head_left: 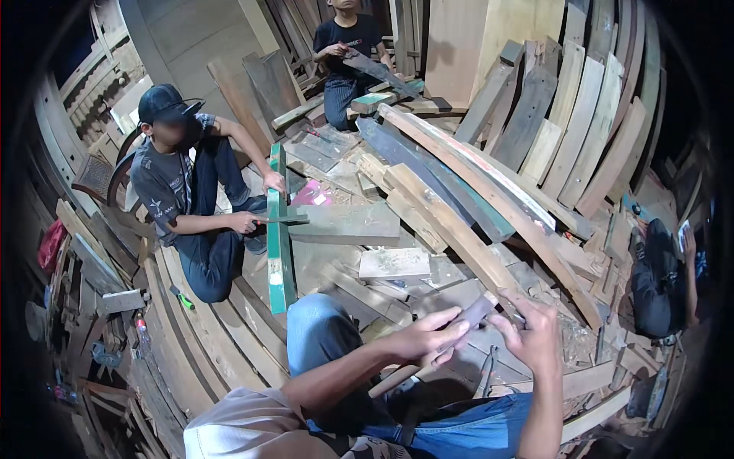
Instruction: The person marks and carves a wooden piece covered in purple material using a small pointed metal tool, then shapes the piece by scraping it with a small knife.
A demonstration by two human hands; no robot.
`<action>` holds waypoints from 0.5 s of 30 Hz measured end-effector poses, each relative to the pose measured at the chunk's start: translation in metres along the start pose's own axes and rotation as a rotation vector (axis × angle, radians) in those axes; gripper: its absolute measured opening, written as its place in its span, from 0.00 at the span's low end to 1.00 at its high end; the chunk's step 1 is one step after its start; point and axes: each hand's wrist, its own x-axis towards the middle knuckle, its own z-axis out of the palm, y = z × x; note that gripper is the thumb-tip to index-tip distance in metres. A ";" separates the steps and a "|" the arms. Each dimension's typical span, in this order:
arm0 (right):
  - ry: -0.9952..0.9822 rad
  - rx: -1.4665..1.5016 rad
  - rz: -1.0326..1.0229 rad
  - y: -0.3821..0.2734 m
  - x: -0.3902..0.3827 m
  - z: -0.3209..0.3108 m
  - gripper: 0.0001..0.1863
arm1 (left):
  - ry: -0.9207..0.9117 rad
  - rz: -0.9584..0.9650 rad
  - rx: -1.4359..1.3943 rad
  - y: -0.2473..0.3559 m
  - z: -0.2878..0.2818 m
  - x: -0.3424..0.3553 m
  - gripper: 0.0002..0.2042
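Note:
My left hand (432,336) is closed round a small grey-brown block (477,310), thumb along its upper face. The block is tilted, with a pale tip at its far end. Close to that end is my right hand (533,333), its index finger and thumb spread apart; whether a fingertip touches the block is hard to tell. Under my left forearm a round wooden handle (394,380) sticks out, its other end hidden. A pair of pliers (487,369) lies among the scraps beneath my hands.
Long planks (489,195) stretch away ahead of me. To the left, a crouching person (180,180) holds a tool against a green-edged beam (277,237). Another person (348,57) handles a board at the back. Someone's dark-clothed body (657,279) shows at right. A green-handled tool (183,299) lies on planks.

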 end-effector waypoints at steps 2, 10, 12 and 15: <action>0.075 -0.003 -0.153 0.005 -0.002 0.004 0.30 | 0.066 0.080 -0.022 -0.002 0.000 0.003 0.15; -0.020 -0.039 -0.017 -0.002 -0.008 0.019 0.11 | 0.057 0.103 0.047 0.000 -0.002 0.004 0.11; -0.004 -0.017 -0.008 -0.010 -0.005 0.021 0.13 | 0.058 0.101 0.069 0.002 -0.003 0.004 0.11; -0.017 -0.022 -0.017 -0.015 -0.004 0.026 0.16 | 0.060 0.125 0.021 0.000 -0.004 0.005 0.11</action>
